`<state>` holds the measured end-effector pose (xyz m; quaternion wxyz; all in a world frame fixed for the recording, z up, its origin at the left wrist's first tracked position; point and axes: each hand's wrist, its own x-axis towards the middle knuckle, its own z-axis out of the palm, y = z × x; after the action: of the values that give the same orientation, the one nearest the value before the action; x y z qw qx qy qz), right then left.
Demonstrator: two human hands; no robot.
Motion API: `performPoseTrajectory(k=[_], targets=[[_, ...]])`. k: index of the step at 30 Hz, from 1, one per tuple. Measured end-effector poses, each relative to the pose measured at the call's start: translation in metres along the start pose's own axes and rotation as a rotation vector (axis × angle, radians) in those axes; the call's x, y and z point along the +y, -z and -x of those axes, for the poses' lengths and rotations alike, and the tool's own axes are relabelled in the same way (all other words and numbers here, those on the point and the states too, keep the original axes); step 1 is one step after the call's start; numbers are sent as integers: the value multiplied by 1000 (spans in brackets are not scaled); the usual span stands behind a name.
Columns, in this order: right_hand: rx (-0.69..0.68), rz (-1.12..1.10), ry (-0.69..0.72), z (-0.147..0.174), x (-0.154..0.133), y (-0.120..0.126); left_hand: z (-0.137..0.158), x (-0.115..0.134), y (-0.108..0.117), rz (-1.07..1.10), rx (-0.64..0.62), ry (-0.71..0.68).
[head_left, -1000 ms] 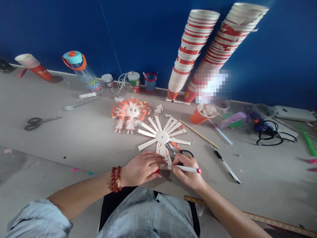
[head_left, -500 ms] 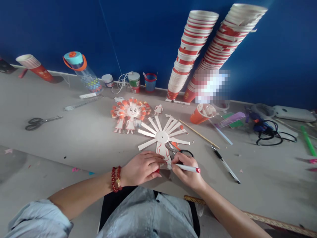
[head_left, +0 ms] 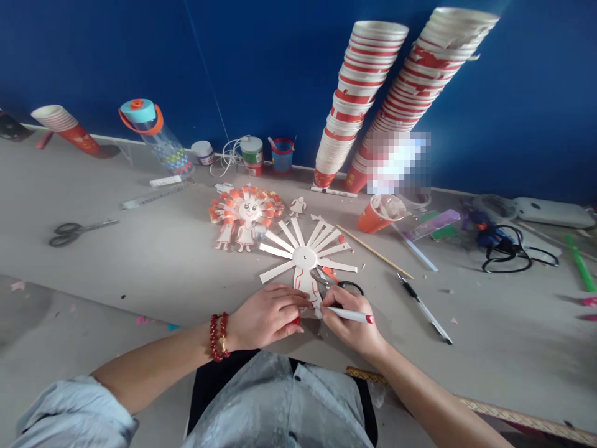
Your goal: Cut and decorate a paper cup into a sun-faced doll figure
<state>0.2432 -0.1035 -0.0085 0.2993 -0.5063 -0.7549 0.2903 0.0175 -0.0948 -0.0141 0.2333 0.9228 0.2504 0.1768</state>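
Note:
A cut paper figure (head_left: pixel 306 282) with red drawn lines lies flat on the table. Its round white head is ringed by spread paper strips (head_left: pixel 333 249). My left hand (head_left: pixel 273 313) is closed over the figure's lower left side, pinning it with the fingertips. Something small and red, perhaps a cap, shows by its thumb. In my right hand (head_left: pixel 352 323) is a white marker with a red end (head_left: pixel 349 315), its tip at the figure's lower right edge. Black-handled scissors (head_left: pixel 351 286) lie partly hidden beyond that hand.
Finished paper dolls (head_left: pixel 247 214) lie beyond the left hand. Tall stacks of paper cups (head_left: pixel 347 102) lean near the blue wall. On the right are a wooden stick (head_left: pixel 375 251), a black pen (head_left: pixel 424 309) and an orange cup (head_left: pixel 373 216); other scissors (head_left: pixel 81 231) lie left.
The marker and my right hand have shifted very slightly left along the figure's edge. My left hand stays in place.

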Motion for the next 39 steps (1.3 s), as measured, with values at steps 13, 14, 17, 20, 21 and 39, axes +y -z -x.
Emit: performPoseTrajectory(k=[13,14,17,20,21,39], targets=[[49,-146,-27,2,6,-1,0,0,0,13,-14,11],[50,-165,-31,3,7,-1,0,0,0,13,-14,10],[49,-233,-59,4,10,-3,0,0,-1,18,-8,5],[50,-327,-92,7,14,-3,0,0,-1,25,-1,7],[56,-364,-92,8,15,-2,0,1,0,24,8,12],[16,-369,159,28,-32,14,-16,29,-1,5,83,-72]])
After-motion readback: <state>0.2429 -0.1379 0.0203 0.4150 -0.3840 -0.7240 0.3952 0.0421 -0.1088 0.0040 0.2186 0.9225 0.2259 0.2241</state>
